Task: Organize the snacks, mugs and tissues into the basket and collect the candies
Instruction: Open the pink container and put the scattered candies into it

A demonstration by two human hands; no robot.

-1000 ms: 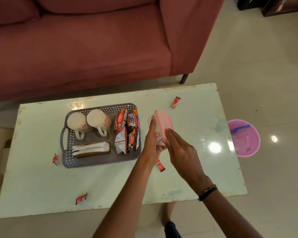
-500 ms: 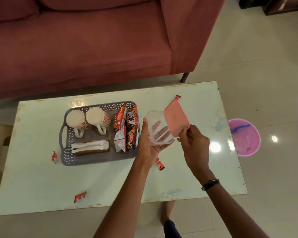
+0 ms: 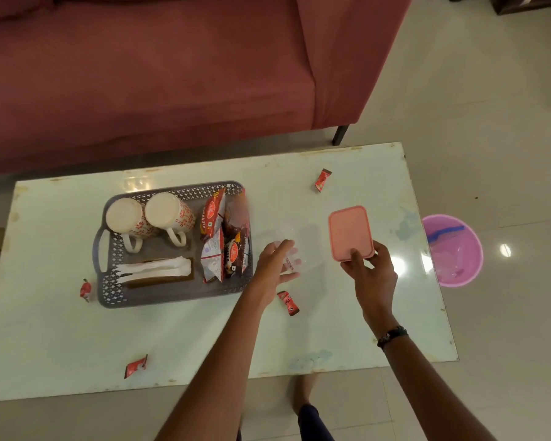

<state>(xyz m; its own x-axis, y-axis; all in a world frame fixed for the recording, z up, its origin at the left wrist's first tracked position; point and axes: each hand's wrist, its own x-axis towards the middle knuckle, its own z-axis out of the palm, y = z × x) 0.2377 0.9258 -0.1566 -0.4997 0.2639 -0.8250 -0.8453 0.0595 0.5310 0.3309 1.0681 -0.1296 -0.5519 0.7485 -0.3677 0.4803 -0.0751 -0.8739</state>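
Home living rm — red sofa (image 3: pixel 172 74), low coffee table (image 3: pixel 347 329), tiled floor (image 3: pixel 490 106).

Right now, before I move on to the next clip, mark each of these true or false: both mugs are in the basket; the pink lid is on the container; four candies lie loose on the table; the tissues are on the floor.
1. Both mugs are in the basket. True.
2. The pink lid is on the container. False: the right hand holds the lid apart from the clear container at the left hand.
3. Four candies lie loose on the table. True.
4. The tissues are on the floor. False: they lie in the basket.
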